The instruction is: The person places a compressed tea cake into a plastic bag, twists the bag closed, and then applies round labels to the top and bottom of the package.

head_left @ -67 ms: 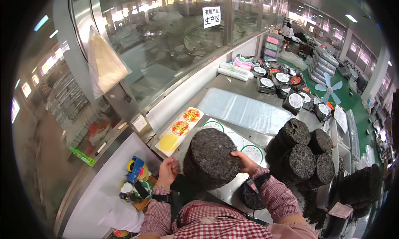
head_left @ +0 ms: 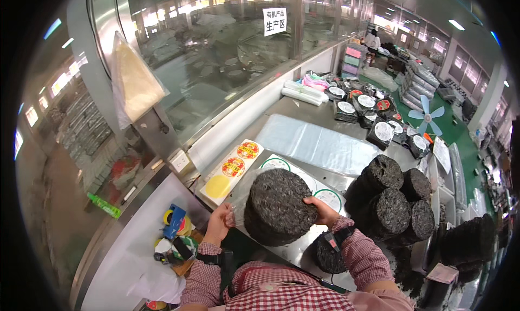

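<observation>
A thick, round, black-green block of what looks like dried seaweed [head_left: 281, 205] is tilted up in front of me, over the near edge of the table. My right hand [head_left: 323, 211] grips its right side, thumb on the upper face, the other fingers mostly hidden. At the block's left, my left hand [head_left: 219, 224] is closed on the edge of a thin clear plastic bag [head_left: 237, 194], which shows faintly beside the block. Beneath the block lie sheets of round labels: white with green rims [head_left: 329, 199], and red and yellow [head_left: 233, 167].
Stacks of the same round blocks [head_left: 391, 211] stand to the right. Flat clear bags [head_left: 319, 143] lie beyond the labels. Wrapped packages [head_left: 382, 131] and a small blue fan [head_left: 428, 117] are at the back right. A blue tape dispenser [head_left: 174, 220] sits at the left.
The round block has shifted slightly to the right, with my right hand still on it. My left hand has barely moved and keeps its hold on the bag.
</observation>
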